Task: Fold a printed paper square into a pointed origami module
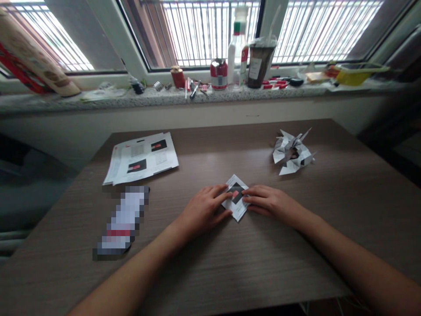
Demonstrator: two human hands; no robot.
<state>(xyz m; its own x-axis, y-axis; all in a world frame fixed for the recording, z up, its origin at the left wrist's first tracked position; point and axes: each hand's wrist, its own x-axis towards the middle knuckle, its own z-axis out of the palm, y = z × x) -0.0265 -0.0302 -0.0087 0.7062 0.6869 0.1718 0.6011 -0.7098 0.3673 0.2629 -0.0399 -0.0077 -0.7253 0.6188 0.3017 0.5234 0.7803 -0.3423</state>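
Note:
A small folded square of printed paper point(235, 193) lies on the brown wooden table point(210, 263), turned like a diamond. My left hand point(202, 210) presses on its left side with the fingers held together, fingertips on the paper. My right hand point(268, 202) presses the right side in the same way, its fingers flat and close together. Both hands pin the paper down against the table top. The lower part of the paper is partly hidden under my fingers.
A stack of printed sheets point(142, 159) lies at the left back of the table. A folded paper model point(292, 152) sits at the right back. A blurred-out flat object point(123, 221) lies front left. The stone windowsill point(98, 100) holds a can point(219, 74), bottle point(237, 46), cup point(259, 61) and tools.

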